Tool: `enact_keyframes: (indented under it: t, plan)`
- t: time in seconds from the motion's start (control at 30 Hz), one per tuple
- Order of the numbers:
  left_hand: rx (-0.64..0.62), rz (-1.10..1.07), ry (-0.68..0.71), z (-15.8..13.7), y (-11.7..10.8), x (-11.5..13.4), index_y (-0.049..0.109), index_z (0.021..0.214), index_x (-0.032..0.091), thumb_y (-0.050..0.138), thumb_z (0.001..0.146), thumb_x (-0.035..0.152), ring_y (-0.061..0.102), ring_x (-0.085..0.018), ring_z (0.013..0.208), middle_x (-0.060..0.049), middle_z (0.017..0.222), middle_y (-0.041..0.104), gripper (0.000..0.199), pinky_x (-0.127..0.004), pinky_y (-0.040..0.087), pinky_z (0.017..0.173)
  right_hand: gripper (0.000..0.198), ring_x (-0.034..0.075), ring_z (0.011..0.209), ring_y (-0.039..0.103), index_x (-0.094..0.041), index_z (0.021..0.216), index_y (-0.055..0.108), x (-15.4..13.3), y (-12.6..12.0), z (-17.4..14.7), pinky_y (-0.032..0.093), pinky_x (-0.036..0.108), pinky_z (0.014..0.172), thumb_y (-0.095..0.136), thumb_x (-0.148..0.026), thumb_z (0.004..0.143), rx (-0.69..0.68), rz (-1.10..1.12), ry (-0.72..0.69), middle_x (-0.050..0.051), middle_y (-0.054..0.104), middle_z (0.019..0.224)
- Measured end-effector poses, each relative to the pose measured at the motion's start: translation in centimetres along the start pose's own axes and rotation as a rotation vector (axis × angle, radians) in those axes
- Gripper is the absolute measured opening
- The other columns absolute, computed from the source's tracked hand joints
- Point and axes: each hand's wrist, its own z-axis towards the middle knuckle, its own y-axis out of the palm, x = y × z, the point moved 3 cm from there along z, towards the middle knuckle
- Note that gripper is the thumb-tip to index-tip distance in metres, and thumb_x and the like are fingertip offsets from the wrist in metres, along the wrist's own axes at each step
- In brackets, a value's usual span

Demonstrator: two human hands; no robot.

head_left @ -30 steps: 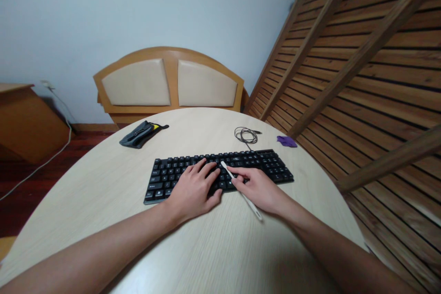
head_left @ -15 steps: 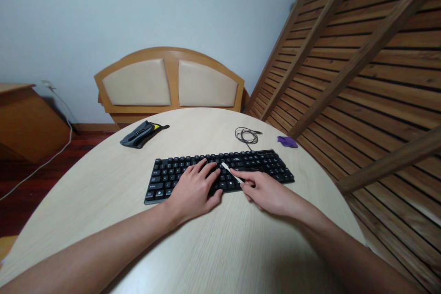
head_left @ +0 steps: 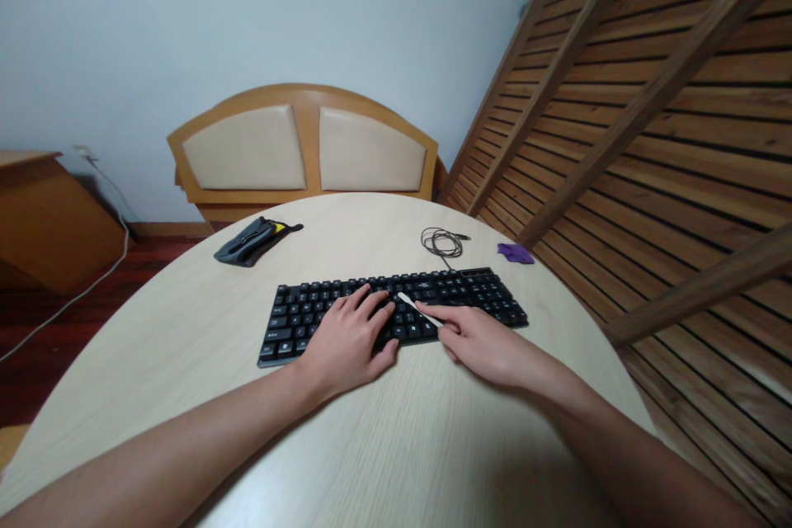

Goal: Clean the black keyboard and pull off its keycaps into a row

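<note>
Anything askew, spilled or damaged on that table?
Only mildly: the keyboard looks askew, left end lower in view. Its coiled cable lies on the table, seemingly unplugged. No spill or damage visible.

The left grip (head_left: 352,338) covers a stretch of the keyboard (head_left: 461,289), and the right grip (head_left: 483,342) hides the rear part of the white brush (head_left: 417,309). Whether the brush's head touches the keys cannot be told; most key lettering is too small to read. The 2 forearms (head_left: 210,437) are cut off by the view's lower edge, as is the near side of the bench (head_left: 384,445), whose far rim hides the headboard's (head_left: 313,140) foot. A yellow item (head_left: 279,227) at the dark pouch (head_left: 247,243) shows too little to identify.
</note>
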Motion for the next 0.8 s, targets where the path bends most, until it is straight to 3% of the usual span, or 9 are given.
enact_keyframes:
  t: [0.27,0.37,0.47,0.6,0.8]
  plan:
    - [0.004,0.005,0.001,0.0,-0.1,0.0,0.060,0.132,0.015,0.051,0.091,0.044,0.045,-0.037,0.134,-0.012,0.142,0.056,0.051,-0.052,0.044,0.103,0.043,0.017,0.073,0.062,-0.016,0.140,0.049,0.2,0.0,-0.4,0.040,0.027,0.071,0.038,-0.022,0.098,-0.003,-0.032,0.009,0.001,0.068,0.071]
    - [0.003,0.003,0.004,0.0,-0.1,0.0,0.060,0.132,0.014,0.050,0.091,0.044,0.045,-0.037,0.134,-0.012,0.142,0.056,0.051,-0.053,0.044,0.103,0.039,0.017,0.067,0.062,-0.016,0.133,0.054,0.2,-0.1,-0.5,0.041,0.028,0.067,0.039,-0.026,0.099,-0.007,-0.058,0.031,0.002,0.070,0.071]
    - [0.009,-0.006,0.003,0.0,-0.1,0.0,0.059,0.132,0.014,0.051,0.091,0.043,0.044,-0.038,0.134,-0.013,0.142,0.056,0.051,-0.054,0.044,0.103,0.038,0.020,0.079,0.068,-0.019,0.129,0.062,0.4,-0.6,-0.5,0.046,0.029,0.073,0.048,-0.024,0.094,0.054,-0.153,0.022,0.008,0.076,0.093]
    - [0.014,-0.007,0.007,0.0,0.0,0.0,0.060,0.132,0.015,0.050,0.091,0.043,0.045,-0.037,0.134,-0.013,0.142,0.056,0.050,-0.054,0.044,0.103,0.040,0.025,0.114,0.064,-0.024,0.132,0.063,0.7,-1.0,-0.3,0.046,0.037,0.095,0.047,-0.022,0.095,0.134,-0.232,-0.039,0.008,0.067,0.129]
    - [0.006,-0.002,0.007,0.0,0.0,0.0,0.059,0.132,0.014,0.051,0.091,0.043,0.045,-0.037,0.134,-0.013,0.141,0.056,0.051,-0.054,0.044,0.103,0.043,0.026,0.109,0.068,-0.022,0.136,0.060,0.4,-0.1,0.2,0.050,0.037,0.091,0.043,-0.021,0.096,0.197,-0.344,-0.032,0.011,0.070,0.123]
